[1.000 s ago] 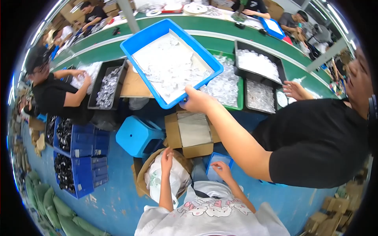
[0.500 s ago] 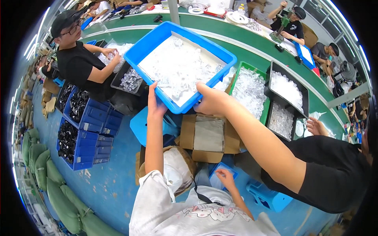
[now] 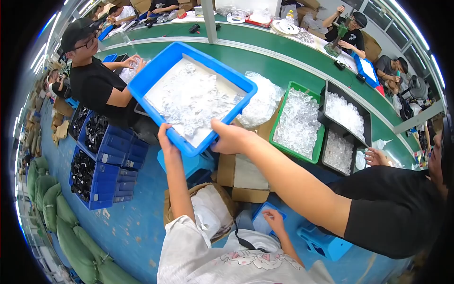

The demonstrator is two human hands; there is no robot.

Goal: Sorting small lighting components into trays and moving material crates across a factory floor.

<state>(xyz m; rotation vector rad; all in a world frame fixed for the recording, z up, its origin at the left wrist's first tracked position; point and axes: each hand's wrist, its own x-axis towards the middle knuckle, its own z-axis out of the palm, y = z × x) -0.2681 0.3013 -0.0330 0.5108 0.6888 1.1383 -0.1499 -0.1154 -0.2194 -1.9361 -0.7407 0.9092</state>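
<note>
A blue tray (image 3: 193, 147) tilts in mid-air, holding a heap of small clear plastic pieces (image 3: 189, 102). My left hand (image 3: 169, 140) grips its near edge, thumb on the rim. Beside it, a co-worker's hand (image 3: 231, 136), on an arm with a black sleeve coming from the right, grips the same tray near its near right corner. My right hand (image 3: 273, 220) hangs low by my body, loosely bent fingers apart and nothing visible in them. Just beside those fingers is a smaller blue tray (image 3: 282, 211) with a whitish inside.
Clear pieces fill a green bin (image 3: 297, 124) and two black bins (image 3: 347, 113) on the right. An open carton (image 3: 250, 195) and a lined basket (image 3: 208, 210) stand below the tray. Blue crates (image 3: 106, 165) of black parts are left, near another worker (image 3: 97, 75). A blue stool (image 3: 324, 241) stands lower right.
The blue tray has moved left and somewhat nearer, with my left hand and the co-worker's hand still on it. A clear bag behind it now shows more. My right hand has barely shifted.
</note>
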